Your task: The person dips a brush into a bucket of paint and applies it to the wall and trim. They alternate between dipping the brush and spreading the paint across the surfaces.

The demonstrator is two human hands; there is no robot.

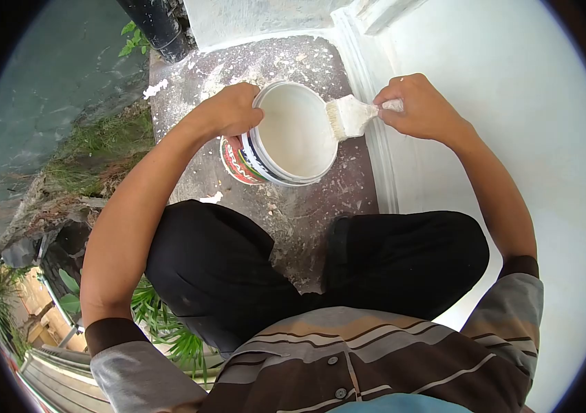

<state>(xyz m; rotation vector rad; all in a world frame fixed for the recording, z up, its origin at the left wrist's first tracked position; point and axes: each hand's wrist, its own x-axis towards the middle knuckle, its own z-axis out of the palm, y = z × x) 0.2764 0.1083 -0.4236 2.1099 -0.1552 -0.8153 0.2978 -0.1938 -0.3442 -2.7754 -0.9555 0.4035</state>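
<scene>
A round paint bucket point(293, 180) with a colourful printed label is tilted over the speckled ledge in front of my knees. Whitish paint point(296, 131) coats its inside. My left hand point(238, 110) grips the bucket at its left rim, thumb at the edge and some fingers behind the wall. In my right hand point(420, 107) is a paintbrush point(355, 115), held by its handle and crusted with white paint. Its bristles point left and overlap the bucket's right rim in this view.
White walls point(513, 103) rise at the right and far side, with a moulding point(379, 151) along the ledge point(348, 172). A dark pipe point(158, 31) stands at the far left corner. Beyond the left edge lie greenish water point(31, 117), grass point(100, 151) and plants.
</scene>
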